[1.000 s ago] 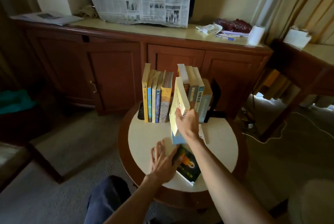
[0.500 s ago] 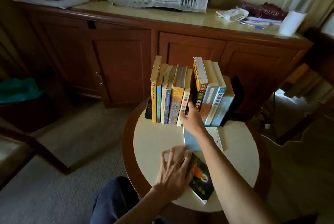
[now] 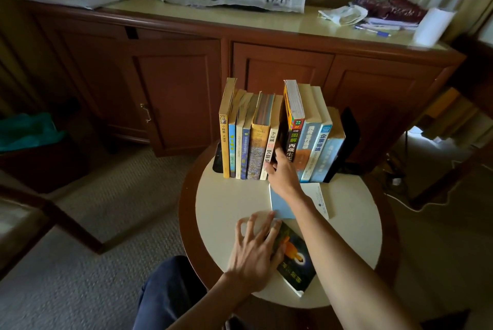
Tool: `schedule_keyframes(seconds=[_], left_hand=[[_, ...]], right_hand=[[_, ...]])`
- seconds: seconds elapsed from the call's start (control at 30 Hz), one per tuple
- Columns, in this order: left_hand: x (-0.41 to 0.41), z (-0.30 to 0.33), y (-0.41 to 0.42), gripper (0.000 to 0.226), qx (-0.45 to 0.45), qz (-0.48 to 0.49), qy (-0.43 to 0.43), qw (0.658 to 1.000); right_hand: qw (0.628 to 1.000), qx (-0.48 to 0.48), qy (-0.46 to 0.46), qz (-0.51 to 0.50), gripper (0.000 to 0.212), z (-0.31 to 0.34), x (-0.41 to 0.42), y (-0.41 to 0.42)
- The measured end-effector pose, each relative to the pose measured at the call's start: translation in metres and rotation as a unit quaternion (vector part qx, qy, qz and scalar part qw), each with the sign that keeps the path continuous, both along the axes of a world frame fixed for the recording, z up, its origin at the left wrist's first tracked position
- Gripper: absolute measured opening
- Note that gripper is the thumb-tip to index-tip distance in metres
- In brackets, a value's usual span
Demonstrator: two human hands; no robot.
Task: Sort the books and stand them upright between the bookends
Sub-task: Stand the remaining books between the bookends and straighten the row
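At frame centre, the right hand (image 3: pixel 282 169) had just slid a cream book (image 3: pixel 270 148) into the row, fingers still pinching it; the left hand (image 3: pixel 256 249) lay spread on a dark book (image 3: pixel 296 263).

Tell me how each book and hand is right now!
Row of standing books: upright between the bookends, with a gap in the middle.
Thin cream-spined book: upright, right hand touching it.
Light blue flat book: lying on the round cream table.
Dark green-covered book: lying flat, left hand spread on it.
Black bookend: standing at the right end.
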State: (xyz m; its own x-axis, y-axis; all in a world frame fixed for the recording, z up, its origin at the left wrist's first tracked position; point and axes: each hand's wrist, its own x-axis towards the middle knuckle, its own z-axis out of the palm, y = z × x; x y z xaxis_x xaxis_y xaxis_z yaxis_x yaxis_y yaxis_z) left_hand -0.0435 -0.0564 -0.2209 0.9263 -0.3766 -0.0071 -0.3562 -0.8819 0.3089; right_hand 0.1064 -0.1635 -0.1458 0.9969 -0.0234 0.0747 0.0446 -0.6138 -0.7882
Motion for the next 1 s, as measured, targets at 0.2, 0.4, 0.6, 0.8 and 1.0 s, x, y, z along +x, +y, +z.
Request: schedule_keyframes(seconds=[0.2, 0.4, 0.6, 0.8, 1.0], left_hand=[[-0.001, 0.000, 0.000, 0.064, 0.003, 0.002, 0.000, 1.000], [-0.002, 0.000, -0.001, 0.064, 0.004, 0.009, -0.007, 1.000], [-0.004, 0.000, 0.004, 0.059, -0.062, 0.036, -0.032, 0.997], [0.003, 0.006, 0.007, 0.041, -0.159, 0.160, -0.033, 0.974], [0.012, 0.029, 0.004, 0.043, -0.135, 0.173, 0.040, 0.975]], right_hand=[[1.000, 0.011, -0.024, -0.015, 0.043, 0.005, -0.007, 0.001], [0.999, 0.031, -0.018, -0.022, 0.046, 0.016, -0.023, -0.008], [0.966, -0.232, 0.093, 0.065, 0.058, -0.032, -0.077, -0.067], [0.906, -0.420, -0.041, -0.036, 0.045, -0.064, -0.134, -0.099], [0.861, -0.503, -0.080, 0.000, 0.029, -0.048, -0.155, -0.096]])
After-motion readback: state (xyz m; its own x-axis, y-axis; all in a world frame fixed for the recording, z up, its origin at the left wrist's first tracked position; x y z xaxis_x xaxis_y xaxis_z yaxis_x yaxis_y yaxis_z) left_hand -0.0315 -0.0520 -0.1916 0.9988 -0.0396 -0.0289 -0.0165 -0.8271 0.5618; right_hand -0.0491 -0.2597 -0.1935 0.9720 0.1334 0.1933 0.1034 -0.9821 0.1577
